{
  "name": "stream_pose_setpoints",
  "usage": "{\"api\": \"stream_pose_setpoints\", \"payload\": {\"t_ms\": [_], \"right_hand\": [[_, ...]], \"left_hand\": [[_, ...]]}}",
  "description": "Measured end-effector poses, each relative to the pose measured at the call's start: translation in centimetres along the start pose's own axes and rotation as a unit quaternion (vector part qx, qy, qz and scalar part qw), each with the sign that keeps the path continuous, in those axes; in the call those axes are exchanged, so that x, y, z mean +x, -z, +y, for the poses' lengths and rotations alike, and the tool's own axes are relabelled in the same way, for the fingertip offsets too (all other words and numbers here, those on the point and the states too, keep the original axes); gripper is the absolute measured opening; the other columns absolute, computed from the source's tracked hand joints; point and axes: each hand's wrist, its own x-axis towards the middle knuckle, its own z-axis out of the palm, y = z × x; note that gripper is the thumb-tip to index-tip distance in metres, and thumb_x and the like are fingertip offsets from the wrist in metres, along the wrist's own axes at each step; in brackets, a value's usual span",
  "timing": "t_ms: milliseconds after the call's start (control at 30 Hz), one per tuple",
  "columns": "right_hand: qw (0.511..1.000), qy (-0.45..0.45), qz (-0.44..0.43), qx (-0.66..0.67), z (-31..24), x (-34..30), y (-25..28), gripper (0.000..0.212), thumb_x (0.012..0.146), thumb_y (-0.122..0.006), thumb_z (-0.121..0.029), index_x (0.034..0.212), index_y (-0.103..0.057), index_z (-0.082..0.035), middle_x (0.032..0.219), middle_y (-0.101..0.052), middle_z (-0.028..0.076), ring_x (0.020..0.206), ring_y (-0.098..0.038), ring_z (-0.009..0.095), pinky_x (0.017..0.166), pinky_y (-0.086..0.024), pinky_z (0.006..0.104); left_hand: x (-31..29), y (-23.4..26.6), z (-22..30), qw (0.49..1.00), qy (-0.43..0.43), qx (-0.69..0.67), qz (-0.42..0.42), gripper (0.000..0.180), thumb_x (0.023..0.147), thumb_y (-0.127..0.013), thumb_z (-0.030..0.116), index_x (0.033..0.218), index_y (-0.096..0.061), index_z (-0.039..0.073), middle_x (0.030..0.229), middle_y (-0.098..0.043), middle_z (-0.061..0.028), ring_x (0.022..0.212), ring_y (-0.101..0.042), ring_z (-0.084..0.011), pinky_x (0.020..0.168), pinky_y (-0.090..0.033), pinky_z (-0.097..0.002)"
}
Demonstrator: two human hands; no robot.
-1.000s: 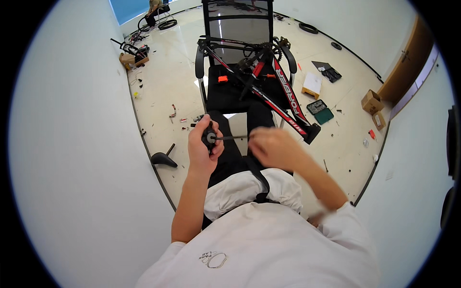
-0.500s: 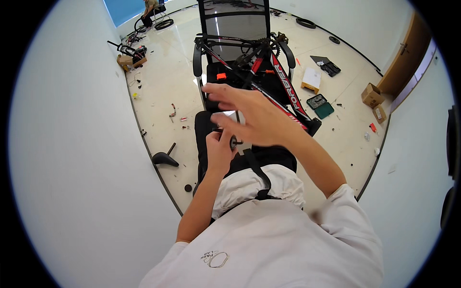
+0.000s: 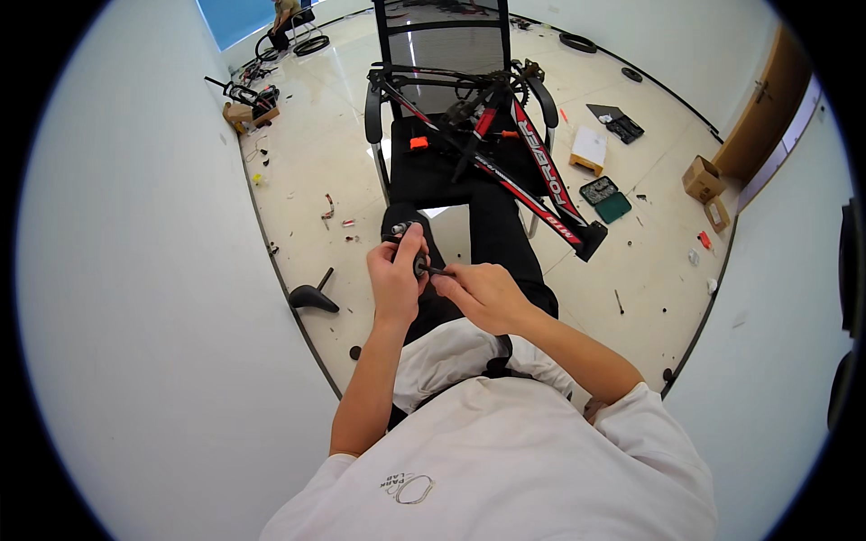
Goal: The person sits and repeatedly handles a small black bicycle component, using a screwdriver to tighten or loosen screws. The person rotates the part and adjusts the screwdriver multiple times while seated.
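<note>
My left hand [image 3: 395, 275] is closed around a small dark bicycle part [image 3: 419, 263] with a round face; a silvery end [image 3: 400, 229] shows above my fingers. Its exact kind is hidden by the grip. From the right, my right hand [image 3: 487, 293] pinches a thin dark hex key [image 3: 437, 270], whose tip meets the round face. Both hands are over my lap. Ahead, a black and red bicycle frame [image 3: 541, 171] lies across a black office chair [image 3: 424, 185].
On the floor to the left lies a black saddle [image 3: 314, 298] with its post. To the right are an open green tool case [image 3: 606, 200], a white and yellow box [image 3: 588, 149] and cardboard boxes [image 3: 702, 178]. A person [image 3: 287, 20] sits at the far left.
My right hand has come down from above the part and closed on the hex key. The left hand has shifted slightly left, still holding the part.
</note>
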Motion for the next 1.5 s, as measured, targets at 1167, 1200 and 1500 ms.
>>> {"api": "stream_pose_setpoints", "payload": {"t_ms": [1167,1200,1500], "right_hand": [[0.567,-0.115,0.087,0.811,-0.2,3.2,3.6,0.039,0.087,-0.057,-0.016,0.06,-0.029,-0.016,0.052,-0.023,-0.004,0.045,-0.019,0.01,0.044,-0.019,0.029],[0.61,-0.11,0.089,0.78,-0.7,3.5,3.8,0.04,0.087,-0.056,-0.016,0.059,-0.029,-0.016,0.051,-0.021,-0.005,0.043,-0.016,0.009,0.042,-0.017,0.0291],[0.931,0.325,-0.146,-0.084,-7.0,0.2,-5.3,0.042,0.088,-0.056,-0.037,0.065,-0.053,-0.003,0.056,-0.056,0.013,0.051,-0.056,0.031,0.05,-0.042,0.0407]], "left_hand": [[0.4,-0.5,-2.6,0.978,0.074,-0.175,-0.08,0.036,0.088,-0.063,0.018,0.056,-0.049,0.006,0.052,-0.049,-0.0055,0.047,-0.049,-0.015,0.048,-0.039,-0.0304],[0.4,-0.5,-3.0,0.987,0.078,-0.09,-0.105,0.036,0.088,-0.063,0.019,0.057,-0.05,0.006,0.052,-0.05,-0.0051,0.047,-0.05,-0.0142,0.048,-0.04,-0.0298],[0.7,-0.7,-5.6,0.979,0.171,0.044,-0.106,0.038,0.082,-0.072,0.028,0.058,-0.052,0.007,0.05,-0.053,-0.0065,0.042,-0.053,-0.0163,0.041,-0.042,-0.0293]]}}
